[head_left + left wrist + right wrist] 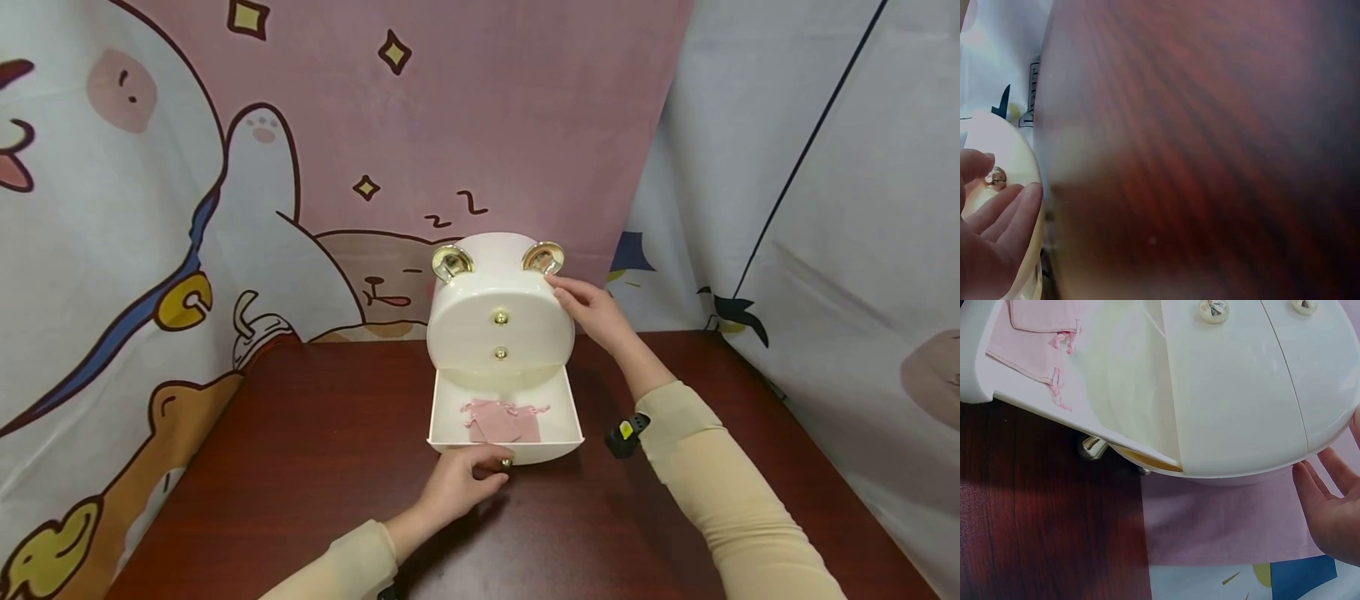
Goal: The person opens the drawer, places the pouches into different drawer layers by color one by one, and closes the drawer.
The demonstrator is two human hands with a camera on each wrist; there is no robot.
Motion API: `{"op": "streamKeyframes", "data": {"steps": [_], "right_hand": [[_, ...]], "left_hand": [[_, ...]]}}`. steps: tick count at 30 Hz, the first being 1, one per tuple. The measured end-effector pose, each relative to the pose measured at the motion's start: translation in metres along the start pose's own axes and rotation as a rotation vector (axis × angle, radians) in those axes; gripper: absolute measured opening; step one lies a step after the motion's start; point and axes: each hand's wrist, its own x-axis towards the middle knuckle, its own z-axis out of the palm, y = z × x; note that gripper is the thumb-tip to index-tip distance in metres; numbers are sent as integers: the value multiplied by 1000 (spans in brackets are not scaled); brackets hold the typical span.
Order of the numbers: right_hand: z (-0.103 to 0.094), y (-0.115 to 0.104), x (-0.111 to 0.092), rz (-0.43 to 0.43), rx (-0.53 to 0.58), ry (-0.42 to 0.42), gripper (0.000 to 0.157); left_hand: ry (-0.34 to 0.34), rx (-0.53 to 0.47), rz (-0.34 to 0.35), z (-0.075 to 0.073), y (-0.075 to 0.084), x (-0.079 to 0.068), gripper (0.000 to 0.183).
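A white storage box (501, 333) with rounded sides and two gold ears (453, 262) stands on the table, its bottom drawer (448, 408) pulled out. Pink drawstring pouches (497, 422) lie in this drawer and also show in the right wrist view. At the drawer front, my left hand (459, 483) has its thumb and fingers around the small gold knob (506, 462). My right hand (592, 310) rests its fingertips against the box's upper right side, just below the right ear (543, 257). In the right wrist view those fingers (1311, 487) are nearly straight along the edge.
Two more gold knobs (501, 317) mark the upper drawers. A gold foot (1092, 447) supports the box. The dark red wooden table (322, 467) meets a printed cartoon cloth (525, 125) behind. A black strapped device (627, 435) is by the right wrist.
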Motion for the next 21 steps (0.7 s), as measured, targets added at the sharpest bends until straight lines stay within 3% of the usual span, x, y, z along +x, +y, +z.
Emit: {"op": "streamKeyframes", "data": {"steps": [14,21], "right_hand": [[0,0,0,-1,3,-3,46],[-1,-32,-16,1,8,-22,44]], "left_hand": [[107,74,46,7,-5,10,24],[150,97,39,2,-10,22,22]]}}
